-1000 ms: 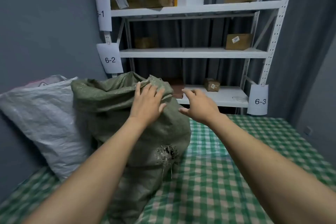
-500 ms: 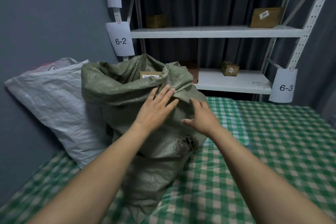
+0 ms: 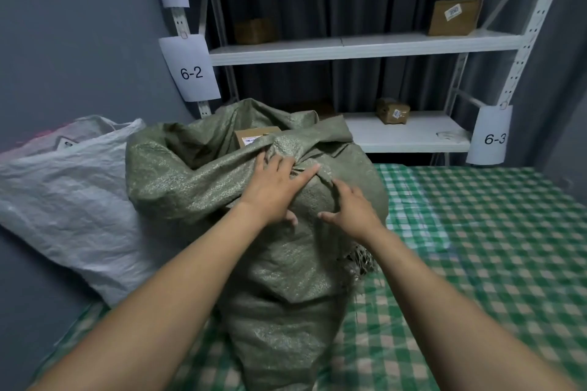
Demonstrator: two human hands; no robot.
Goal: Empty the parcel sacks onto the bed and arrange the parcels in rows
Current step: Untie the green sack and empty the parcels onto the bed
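Note:
A green woven sack (image 3: 197, 181) stands on the bed (image 3: 482, 232), which has a green checked sheet. The sack's mouth is open, and a cardboard parcel (image 3: 257, 136) with a white label shows inside. My left hand (image 3: 276, 190) lies flat on the folded front rim of the sack, fingers straight and spread, thumb underneath against the cloth. My right hand (image 3: 352, 209) touches the sack's front just to the right, fingers relaxed, the index finger on a fold. A white woven sack (image 3: 63, 200) leans against the wall behind and left of the green one.
A white metal rack (image 3: 365, 46) stands behind the bed with paper tags 6-1, 6-2 and 6-3. Brown boxes (image 3: 452, 16) sit on its shelves. A grey wall (image 3: 79, 25) closes the left side. The bed stretches out to the right of the sacks.
Both hands came down onto the front of the green sack; the right hand, in the air before, now touches it. The view has dropped and moved closer.

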